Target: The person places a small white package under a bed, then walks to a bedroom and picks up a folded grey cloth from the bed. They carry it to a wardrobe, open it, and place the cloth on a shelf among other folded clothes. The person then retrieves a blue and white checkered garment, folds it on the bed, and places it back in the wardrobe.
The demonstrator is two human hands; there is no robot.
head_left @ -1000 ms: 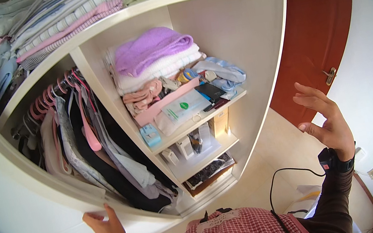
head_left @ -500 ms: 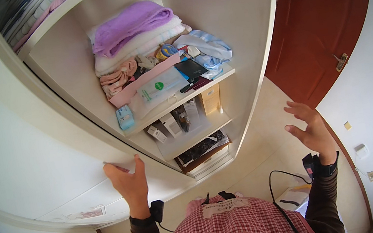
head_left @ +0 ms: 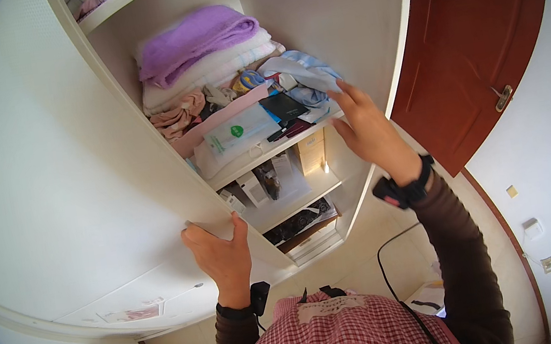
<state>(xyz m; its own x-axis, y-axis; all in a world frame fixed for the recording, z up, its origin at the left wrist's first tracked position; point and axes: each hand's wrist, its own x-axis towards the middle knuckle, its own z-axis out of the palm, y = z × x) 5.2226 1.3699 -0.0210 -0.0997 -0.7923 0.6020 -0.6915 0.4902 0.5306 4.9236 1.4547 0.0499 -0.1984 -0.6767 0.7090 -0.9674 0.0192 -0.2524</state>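
The left hand (head_left: 225, 254) has a wide grip, its thumb apparently against the free edge of the white wardrobe door (head_left: 89, 164). The right hand (head_left: 379, 139), loosely parted with nothing visibly held, is at the shelf's (head_left: 246, 166) front right corner, beside the light-blue cloth (head_left: 307, 71); contact is unclear. The door covers the wardrobe's (head_left: 367, 23) left part; its right part stands uncovered.

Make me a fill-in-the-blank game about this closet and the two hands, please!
1. The fluffy folded cloth on top of the white stack is coloured ____.
2. The hand at the edge of the white panel is the person's ____ one.
3. The right hand is close to a crumpled cloth that is light ____.

Missing words: purple; left; blue.
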